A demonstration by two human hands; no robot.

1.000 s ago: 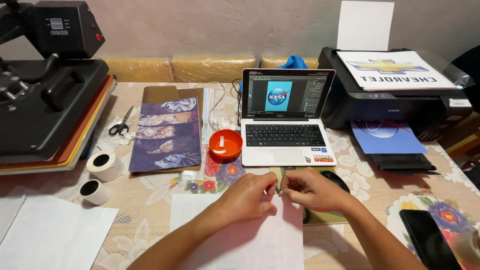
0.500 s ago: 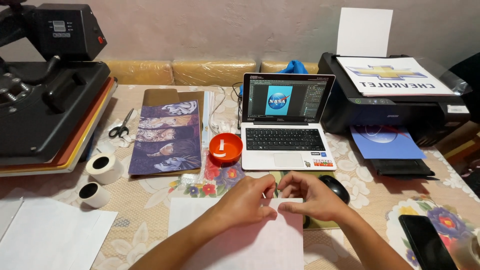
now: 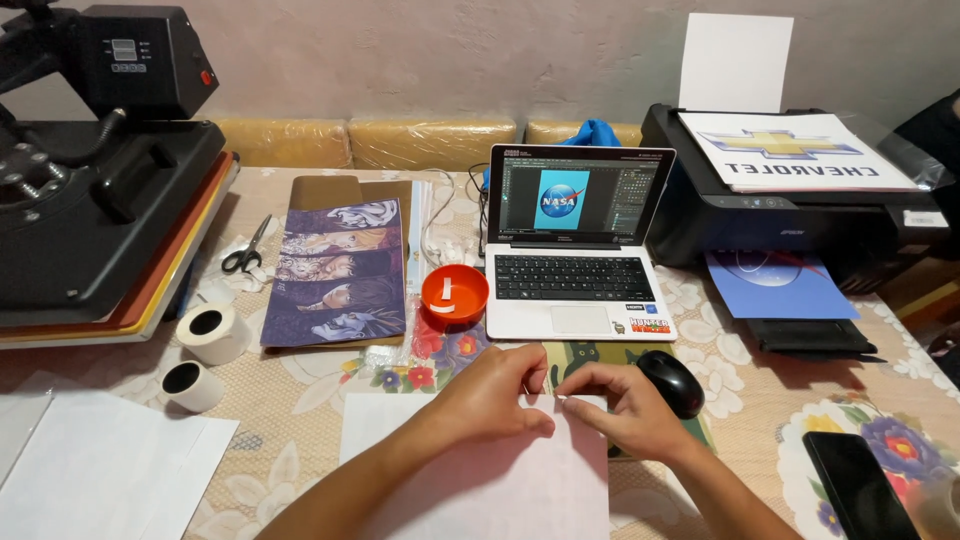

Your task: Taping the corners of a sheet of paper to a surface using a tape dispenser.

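Table: a flowered cloth covers it; all the work and clutter lie on it.
Heat press: black, at the far left, standing on stacked coloured mats; well apart from the hands.
Printer: black, at the far right; a printed sheet lies on its lid, a blank sheet stands in its rear feed, and a blue print lies in its output tray.
Laptop: open, just beyond the hands, with a design program on its screen.
Sheet: white paper lying flat, nearest the person; both hands meet at its far edge.
Progress: as I judge it, the work at the sheet's top edge is mid-way; whatever small piece is being fixed or peeled there is too small to tell, and the rest of the sheet looks untouched.
Poster: a dark illustrated strip left of the laptop, lying on brown card.
Left hand: resting on the sheet's top edge, fingers curled narrow, thumb and forefinger pinched on something tiny.
Right hand: touching the same spot, fingertips pinched close; what they hold I cannot tell.
Phone: dark, at the lower right.
Mouse: black, just beside the right hand, crowding that side.
Bowl: red, between poster and laptop, near the sheet's far edge.
Tape rolls: two, at the left below the press.
Scissors: beside the poster, clear of the work.
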